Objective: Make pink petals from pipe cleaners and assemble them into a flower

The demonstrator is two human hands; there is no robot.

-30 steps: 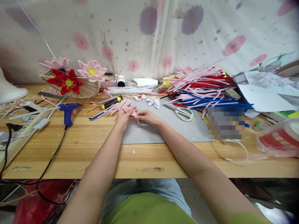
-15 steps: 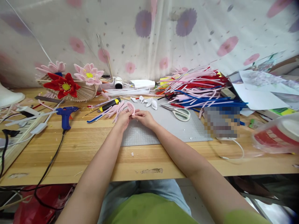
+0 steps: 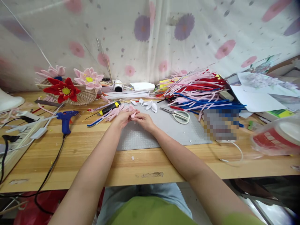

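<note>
My left hand [image 3: 125,118] and my right hand [image 3: 144,121] meet over the left part of the grey cutting mat [image 3: 178,134]. Between their fingertips is a bent pink pipe cleaner [image 3: 133,115], pinched by both; its lower part is hidden by the fingers. Just left of my left hand lies a bundle of pink pipe cleaners [image 3: 114,113]. White fuzzy petals [image 3: 150,106] rest on the mat beyond my hands. Scissors with pale handles [image 3: 181,117] lie to the right of my right hand.
A blue glue gun [image 3: 67,120] with a black cord lies at left, near a power strip [image 3: 22,137]. Behind it stand red and pink fuzzy flowers [image 3: 65,90]. Piled pipe cleaners [image 3: 197,84] fill the back right. A plastic tub [image 3: 276,137] stands at the right edge.
The pink pipe cleaner stood up as a tall loop; now it shows lower and more compact between my fingers. The view has shifted slightly, and both hands stay together.
</note>
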